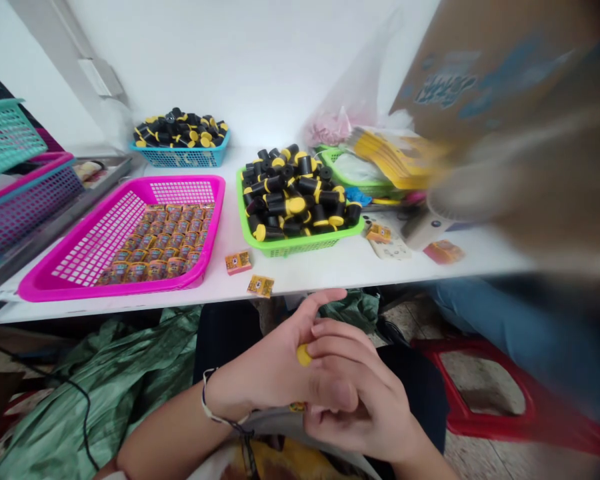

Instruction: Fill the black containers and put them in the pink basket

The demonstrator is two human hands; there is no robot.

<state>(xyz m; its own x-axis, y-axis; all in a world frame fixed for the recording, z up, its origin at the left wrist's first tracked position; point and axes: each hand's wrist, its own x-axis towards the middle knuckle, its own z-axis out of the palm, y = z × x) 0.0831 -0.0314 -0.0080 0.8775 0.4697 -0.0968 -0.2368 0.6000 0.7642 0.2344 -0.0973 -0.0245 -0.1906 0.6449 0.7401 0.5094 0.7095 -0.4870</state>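
Above my lap, my left hand (283, 363) and my right hand (367, 387) are pressed together around a small yellow-capped canister (304, 355). Only its round yellow end shows between the left palm and the right fingertips; its body is hidden. Below the left hand peeks a bit of patterned label (297, 406). My left index finger sticks out towards the table, while the right fingers curl over the left hand. Beyond the hands, two small stacks of orange labels, one (238, 262) and another (261, 286), lie at the table's front edge.
A pink basket (213, 233) holds rows of labelled canisters. Black canisters with yellow caps fill a green basket (300, 248) and a blue basket (180, 157). More label stacks lie at right near a grey-white cylindrical object (425, 223). A blurred person sits at right by a red stool (460, 423).
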